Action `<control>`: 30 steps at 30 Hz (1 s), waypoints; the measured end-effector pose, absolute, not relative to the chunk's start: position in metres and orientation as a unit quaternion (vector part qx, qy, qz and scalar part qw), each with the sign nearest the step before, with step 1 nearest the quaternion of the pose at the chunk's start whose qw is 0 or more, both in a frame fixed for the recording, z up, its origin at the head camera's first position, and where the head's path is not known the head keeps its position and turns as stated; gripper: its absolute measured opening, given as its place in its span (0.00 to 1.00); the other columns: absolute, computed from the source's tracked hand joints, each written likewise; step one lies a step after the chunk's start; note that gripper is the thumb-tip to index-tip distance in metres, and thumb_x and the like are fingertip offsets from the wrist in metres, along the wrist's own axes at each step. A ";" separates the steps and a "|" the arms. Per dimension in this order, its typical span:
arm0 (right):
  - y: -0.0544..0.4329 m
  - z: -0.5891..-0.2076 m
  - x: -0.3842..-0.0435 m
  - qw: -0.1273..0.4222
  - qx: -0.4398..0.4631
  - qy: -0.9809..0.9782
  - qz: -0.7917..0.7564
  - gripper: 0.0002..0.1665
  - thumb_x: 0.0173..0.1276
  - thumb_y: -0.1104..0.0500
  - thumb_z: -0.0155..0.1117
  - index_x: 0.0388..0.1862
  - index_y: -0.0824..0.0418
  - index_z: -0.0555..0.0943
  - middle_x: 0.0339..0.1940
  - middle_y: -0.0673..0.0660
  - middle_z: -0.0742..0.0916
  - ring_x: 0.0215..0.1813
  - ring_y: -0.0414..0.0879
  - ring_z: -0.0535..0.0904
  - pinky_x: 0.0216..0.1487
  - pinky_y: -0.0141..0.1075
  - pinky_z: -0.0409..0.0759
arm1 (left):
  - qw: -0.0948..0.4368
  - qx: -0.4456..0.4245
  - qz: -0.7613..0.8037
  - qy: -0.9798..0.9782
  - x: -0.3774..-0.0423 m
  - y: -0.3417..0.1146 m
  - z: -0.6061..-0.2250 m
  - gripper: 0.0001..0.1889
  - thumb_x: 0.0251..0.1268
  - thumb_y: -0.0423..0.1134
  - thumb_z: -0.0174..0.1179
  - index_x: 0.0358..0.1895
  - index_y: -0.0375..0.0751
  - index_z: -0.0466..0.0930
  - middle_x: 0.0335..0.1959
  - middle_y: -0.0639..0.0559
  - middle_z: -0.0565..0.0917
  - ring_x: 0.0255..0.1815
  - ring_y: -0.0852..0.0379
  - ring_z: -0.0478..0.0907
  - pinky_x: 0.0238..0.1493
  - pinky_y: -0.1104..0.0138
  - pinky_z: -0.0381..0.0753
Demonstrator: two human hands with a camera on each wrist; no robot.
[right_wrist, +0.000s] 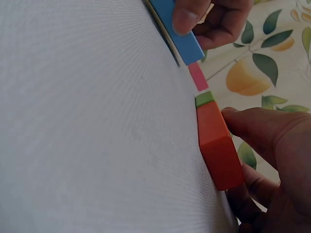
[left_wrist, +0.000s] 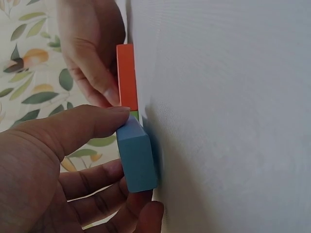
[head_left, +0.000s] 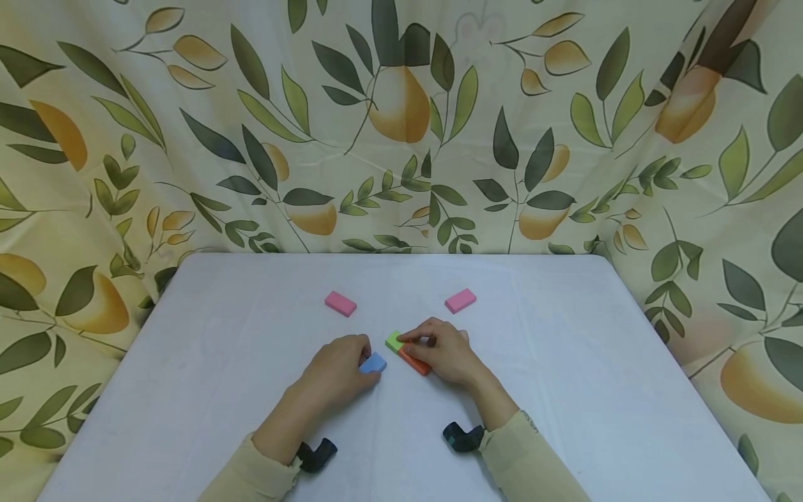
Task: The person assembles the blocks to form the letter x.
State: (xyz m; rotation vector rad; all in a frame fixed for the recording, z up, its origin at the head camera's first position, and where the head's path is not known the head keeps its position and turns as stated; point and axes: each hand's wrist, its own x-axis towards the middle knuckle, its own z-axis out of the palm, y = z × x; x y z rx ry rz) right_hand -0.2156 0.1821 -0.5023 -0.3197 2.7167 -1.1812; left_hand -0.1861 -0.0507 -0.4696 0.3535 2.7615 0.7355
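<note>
In the head view my left hand (head_left: 339, 369) pinches a blue block (head_left: 374, 362) between thumb and fingers, just left of the table's middle. The left wrist view has the thumb on one edge of the blue block (left_wrist: 136, 155), with its shadow on the cloth beside it. Across a small gap, my right hand (head_left: 442, 352) grips an orange-red block (head_left: 415, 362) lying on the cloth. A light green block (head_left: 393, 341) adjoins its far end, and a fingertip of the right hand reaches over there. The right wrist view shows the orange-red block (right_wrist: 218, 145) lined up with the green one (right_wrist: 204, 99).
Two pink blocks lie farther back on the white-covered table (head_left: 251, 293): one at the left (head_left: 341, 303), one at the right (head_left: 461, 300). A curtain with leaves and fruit (head_left: 401, 104) hangs behind the table. Black wrist devices (head_left: 463, 438) sit near both sleeves.
</note>
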 end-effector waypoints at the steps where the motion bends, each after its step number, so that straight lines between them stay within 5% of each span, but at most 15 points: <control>1: 0.182 -0.502 -0.216 0.080 -0.108 0.909 -0.394 0.11 0.69 0.50 0.72 0.47 0.33 0.90 0.44 0.40 0.86 0.44 0.41 0.75 0.52 0.48 0.56 | 0.130 0.122 0.253 0.951 -0.186 -0.050 -0.470 0.16 0.61 0.48 0.75 0.43 0.44 0.80 0.30 0.56 0.78 0.31 0.57 0.74 0.33 0.65 0.73; 30: 0.182 -0.502 -0.215 0.077 -0.110 0.907 -0.399 0.11 0.69 0.51 0.72 0.47 0.35 0.90 0.45 0.40 0.86 0.44 0.41 0.75 0.52 0.48 0.56 | 0.136 0.106 0.248 0.953 -0.193 -0.039 -0.473 0.18 0.60 0.49 0.75 0.45 0.44 0.81 0.32 0.56 0.79 0.33 0.56 0.75 0.36 0.64 0.76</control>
